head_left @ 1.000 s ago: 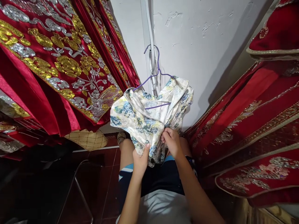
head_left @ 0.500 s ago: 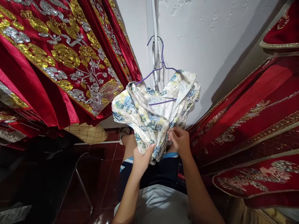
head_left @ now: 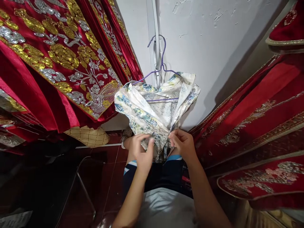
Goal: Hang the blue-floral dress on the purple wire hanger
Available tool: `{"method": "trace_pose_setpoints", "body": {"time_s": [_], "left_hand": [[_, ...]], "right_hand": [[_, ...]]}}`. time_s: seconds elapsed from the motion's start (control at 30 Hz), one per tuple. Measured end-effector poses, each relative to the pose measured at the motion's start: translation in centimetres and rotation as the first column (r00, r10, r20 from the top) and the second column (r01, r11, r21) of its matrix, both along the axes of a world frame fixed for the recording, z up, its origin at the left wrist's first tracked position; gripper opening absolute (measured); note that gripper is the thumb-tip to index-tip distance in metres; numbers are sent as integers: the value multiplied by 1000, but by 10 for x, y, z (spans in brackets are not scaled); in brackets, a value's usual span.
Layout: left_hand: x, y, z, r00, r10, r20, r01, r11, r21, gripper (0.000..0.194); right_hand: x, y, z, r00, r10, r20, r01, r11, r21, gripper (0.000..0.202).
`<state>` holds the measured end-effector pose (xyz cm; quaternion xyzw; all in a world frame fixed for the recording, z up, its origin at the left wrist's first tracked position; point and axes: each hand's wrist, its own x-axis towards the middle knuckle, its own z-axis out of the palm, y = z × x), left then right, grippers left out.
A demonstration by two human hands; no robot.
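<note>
A white blouse with blue and yellow flowers [head_left: 142, 115] hangs on a purple hanger [head_left: 162, 63] in front of the wall, its collar spread and its neckline open. My right hand [head_left: 181, 142] pinches the blouse's front edge where the two sides meet, low at the neckline. Just over the lower left part of the fabric is my left hand [head_left: 142, 150], thumb and fingers apart, holding nothing. The lower end of the blouse hangs over my lap, partly behind my left hand.
Red garments with gold and silver sequins [head_left: 64, 57] hang at the left. More red embroidered garments [head_left: 256, 126] hang at the right. A black chair [head_left: 47, 183] stands at lower left on dark red tiles [head_left: 111, 186]. A pale quilted cloth [head_left: 87, 136] lies near the wall.
My left hand has let go of the blouse and opened, moving slightly up and left. The left front panel now lies flatter. My right hand keeps its pinch.
</note>
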<state>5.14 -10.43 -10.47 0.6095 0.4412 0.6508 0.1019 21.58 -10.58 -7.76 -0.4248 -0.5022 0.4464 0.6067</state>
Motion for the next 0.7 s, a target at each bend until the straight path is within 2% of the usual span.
{"method": "trace_pose_setpoints", "body": {"time_s": [0.07, 0.1, 0.17, 0.23, 0.3, 0.4, 0.53, 0.7], "left_hand": [[15, 5, 11, 972, -196, -130, 187, 979, -78, 21], [22, 7, 15, 956, -253, -151, 239, 965, -107, 25], [32, 12, 18, 948, -291, -133, 278, 955, -108, 28], [37, 14, 19, 950, -294, -108, 288, 955, -73, 18], [37, 13, 17, 945, -313, -96, 308, 950, -61, 8], [34, 11, 16, 934, -349, -78, 341, 934, -102, 10], [27, 15, 8, 927, -358, -114, 329, 920, -212, 12], [17, 32, -18, 904, -393, -170, 329, 891, -311, 16]], "right_hand": [[-3, -1, 2, 998, 46, -33, -46, 999, -9, 19], [-4, -1, 3, 997, 63, -44, -64, 998, -18, 19], [-5, -2, 4, 996, 66, -57, -68, 997, -31, 21], [-5, -4, 5, 997, 52, -60, -54, 998, -40, 20], [-4, -4, 6, 997, 30, -65, -34, 998, -59, 19], [-6, 2, 10, 996, -23, -85, 13, 993, -117, 18], [-11, 39, 33, 992, -102, -75, 92, 988, -123, 13], [-12, 111, 82, 988, -130, -84, 137, 987, 83, 15]]}}
